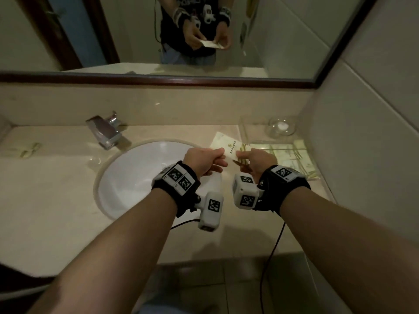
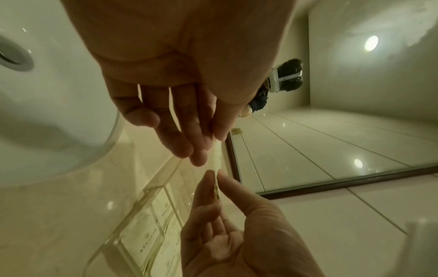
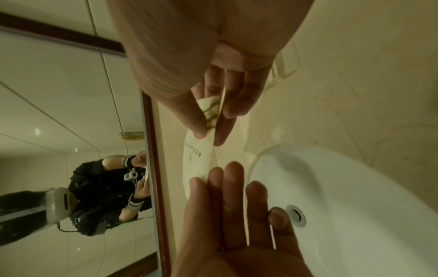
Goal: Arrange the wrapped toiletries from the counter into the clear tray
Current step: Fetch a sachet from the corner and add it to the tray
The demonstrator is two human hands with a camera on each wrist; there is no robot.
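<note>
A flat pale packet (image 1: 227, 146) with green stripes and printed text hangs over the counter between the basin and the clear tray (image 1: 244, 130). My left hand (image 1: 221, 155) pinches its left end and my right hand (image 1: 240, 155) pinches its striped right end. The left wrist view shows the packet (image 2: 218, 157) edge-on between the left hand (image 2: 213, 138) and the right hand (image 2: 217, 176). Its printed face (image 3: 199, 159) shows in the right wrist view, held by the right hand (image 3: 209, 134) and the left hand (image 3: 206, 178). Similar packets (image 1: 292, 157) lie inside the tray.
A white basin (image 1: 140, 177) sits below my left wrist, with a chrome tap (image 1: 105, 130) behind it. Another small packet (image 1: 29, 149) lies on the counter at far left. A glass dish (image 1: 282, 126) stands behind the tray by the right wall. A mirror runs along the back.
</note>
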